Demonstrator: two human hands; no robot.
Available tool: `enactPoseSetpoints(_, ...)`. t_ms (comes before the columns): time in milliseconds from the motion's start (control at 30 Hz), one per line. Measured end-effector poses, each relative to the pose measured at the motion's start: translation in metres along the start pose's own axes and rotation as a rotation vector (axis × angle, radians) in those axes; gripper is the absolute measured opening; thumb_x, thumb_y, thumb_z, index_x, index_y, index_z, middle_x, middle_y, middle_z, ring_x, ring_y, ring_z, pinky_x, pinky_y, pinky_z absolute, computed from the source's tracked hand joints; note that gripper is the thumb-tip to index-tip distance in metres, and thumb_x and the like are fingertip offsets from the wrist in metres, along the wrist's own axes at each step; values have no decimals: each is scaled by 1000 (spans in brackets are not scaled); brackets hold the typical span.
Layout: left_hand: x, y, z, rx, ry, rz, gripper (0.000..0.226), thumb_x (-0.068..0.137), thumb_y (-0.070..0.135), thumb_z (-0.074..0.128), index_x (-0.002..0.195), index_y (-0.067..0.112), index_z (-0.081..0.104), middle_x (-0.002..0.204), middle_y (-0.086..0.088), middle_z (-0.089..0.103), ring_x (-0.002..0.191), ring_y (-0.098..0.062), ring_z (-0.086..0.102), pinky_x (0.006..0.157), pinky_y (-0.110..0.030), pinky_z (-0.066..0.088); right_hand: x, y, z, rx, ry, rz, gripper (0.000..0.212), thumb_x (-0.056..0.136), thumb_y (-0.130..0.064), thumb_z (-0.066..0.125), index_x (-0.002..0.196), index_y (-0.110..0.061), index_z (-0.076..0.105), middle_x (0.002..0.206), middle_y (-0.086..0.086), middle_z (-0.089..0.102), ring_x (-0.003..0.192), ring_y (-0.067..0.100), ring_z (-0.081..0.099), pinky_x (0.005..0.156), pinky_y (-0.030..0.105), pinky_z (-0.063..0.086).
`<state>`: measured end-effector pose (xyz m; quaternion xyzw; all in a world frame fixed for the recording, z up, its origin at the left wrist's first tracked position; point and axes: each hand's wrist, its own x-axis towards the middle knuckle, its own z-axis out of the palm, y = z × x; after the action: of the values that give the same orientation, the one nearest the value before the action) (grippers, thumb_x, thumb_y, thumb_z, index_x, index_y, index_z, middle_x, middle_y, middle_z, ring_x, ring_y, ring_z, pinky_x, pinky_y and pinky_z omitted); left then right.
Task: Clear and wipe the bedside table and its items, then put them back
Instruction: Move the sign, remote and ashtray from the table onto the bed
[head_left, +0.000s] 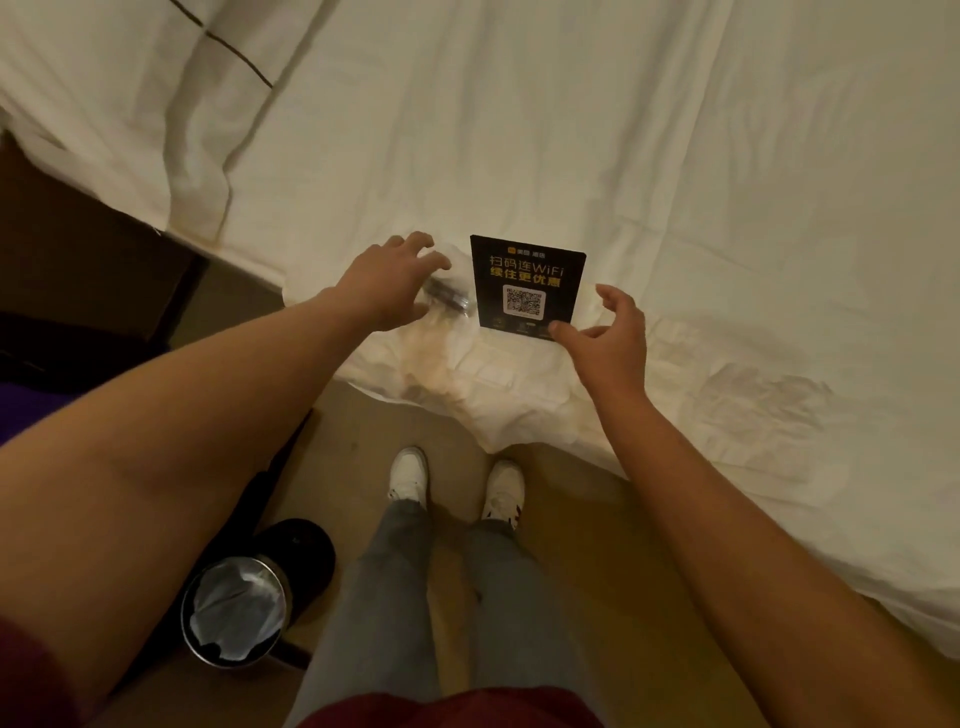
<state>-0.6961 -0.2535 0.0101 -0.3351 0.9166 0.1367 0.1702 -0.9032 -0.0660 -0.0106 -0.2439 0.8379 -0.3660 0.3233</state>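
- Your left hand (387, 283) reaches over the edge of the bed, fingers spread and loosely bent above a clear, glassy item (448, 297); the palm covers much of it, so you cannot tell whether the fingers touch it or only hover.
- That clear item lies on the white sheet (675, 182) just left of the sign; its see-through body and a dark patch inside are all that show, and what it is stays hard to make out.
- Your right hand (605, 332) is relaxed and grasping nothing, thumb up and fingers curved, with the forefinger tip at the lower right corner of the black WiFi sign (527, 283); contact there is too close to call.
- Resting on the bed near its edge, the sign shows yellow and white lettering and a QR code; the small icons along its bottom edge are too small to read, and the right hand hides its lower corner.
- A brownish stain (431, 364) marks the sheet below the two items, where the fabric folds over the mattress edge.
- At lower left stands a small waste bin (236, 608) with a clear liner, partly behind your left forearm.
- Dark furniture (78, 270) at the left is cut off by the frame and too dim to identify.
- Your white shoes (410, 475) stand on the tan floor.
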Motion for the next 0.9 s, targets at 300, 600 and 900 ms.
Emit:
enactPoseSetpoints(300, -65, 10, 34, -442, 316, -407, 57, 88, 32, 77, 142, 31, 57, 160, -3, 36, 133, -31, 49, 96, -47, 53, -36, -7, -12, -189, 92, -344, 85, 79, -39, 83, 150, -20, 40, 150, 3, 42, 102, 17, 59, 74, 16, 48)
enactPoseSetpoints(600, -155, -19, 96, -422, 373, -562, 70, 80, 57, 78, 142, 43, 50, 156, -3, 34, 129, -31, 46, 95, -49, 55, -88, -32, 50, -257, 17, -689, 89, 82, -36, 78, 155, -5, 37, 161, 17, 36, 152, 31, 31, 124, 45, 32)
enactPoseSetpoints(900, -267, -83, 135, -473, 476, -755, 74, 80, 63, 74, 145, 45, 44, 157, -3, 30, 131, -30, 45, 99, -49, 53, -156, -72, 165, -412, -215, -796, 85, 81, -47, 76, 154, -18, 41, 163, 10, 33, 147, 24, 35, 115, 35, 31)
